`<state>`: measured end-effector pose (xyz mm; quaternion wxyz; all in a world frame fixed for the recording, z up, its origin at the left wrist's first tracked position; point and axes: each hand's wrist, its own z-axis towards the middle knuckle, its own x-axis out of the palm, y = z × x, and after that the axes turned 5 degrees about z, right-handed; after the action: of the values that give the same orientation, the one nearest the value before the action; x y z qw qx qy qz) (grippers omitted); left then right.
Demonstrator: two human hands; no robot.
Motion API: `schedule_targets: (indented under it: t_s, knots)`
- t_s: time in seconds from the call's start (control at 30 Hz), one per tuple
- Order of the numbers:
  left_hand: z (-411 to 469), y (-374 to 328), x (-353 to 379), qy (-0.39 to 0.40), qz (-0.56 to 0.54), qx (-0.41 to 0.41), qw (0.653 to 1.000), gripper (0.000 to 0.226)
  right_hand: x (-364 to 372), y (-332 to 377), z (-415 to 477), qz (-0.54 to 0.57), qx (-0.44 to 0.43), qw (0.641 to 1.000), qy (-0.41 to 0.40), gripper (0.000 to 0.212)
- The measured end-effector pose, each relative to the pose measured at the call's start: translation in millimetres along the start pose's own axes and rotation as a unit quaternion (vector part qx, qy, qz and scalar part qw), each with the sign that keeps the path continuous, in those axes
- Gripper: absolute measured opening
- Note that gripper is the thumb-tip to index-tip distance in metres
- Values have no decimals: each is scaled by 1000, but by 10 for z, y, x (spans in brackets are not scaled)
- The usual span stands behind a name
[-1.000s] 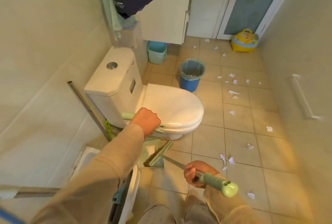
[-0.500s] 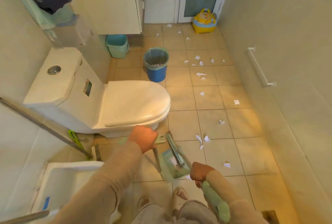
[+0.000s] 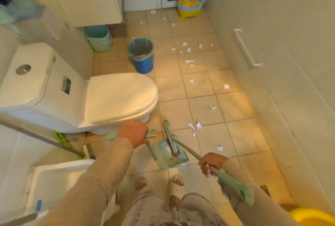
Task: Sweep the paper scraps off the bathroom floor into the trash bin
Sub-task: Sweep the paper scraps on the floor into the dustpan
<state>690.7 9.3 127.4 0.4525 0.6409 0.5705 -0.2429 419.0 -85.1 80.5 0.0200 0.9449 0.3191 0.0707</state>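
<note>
We have stepped out past the toilet. Left hand fingers grip the dustpan handle; right hand fingers grip the broom, head now in the pan. Scraps lie right of the toilet, bin behind it; sweeping barely begun.

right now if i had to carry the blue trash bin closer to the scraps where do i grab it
Grip the blue trash bin by its open rim, coming straight down from above: it stands upright, shows no handle, and the toilet crowds its near side.
</note>
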Motion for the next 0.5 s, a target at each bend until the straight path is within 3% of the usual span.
schedule_targets:
  t_s: [0.17, 0.37, 0.5]
  knots:
    - [116, -69, -149, 10, 43, -10, 999, 26, 24, -250, -104, 55, -25, 998, -31, 29]
    - [175, 104, -267, -46, 91, 70, 992, 24, 179, -593, -131, 154, -55, 984, -67, 24]
    - [144, 320, -259, -79, 143, 109, 981, 20, 458, -793, -60, 155, -62, 979, -116, 24]
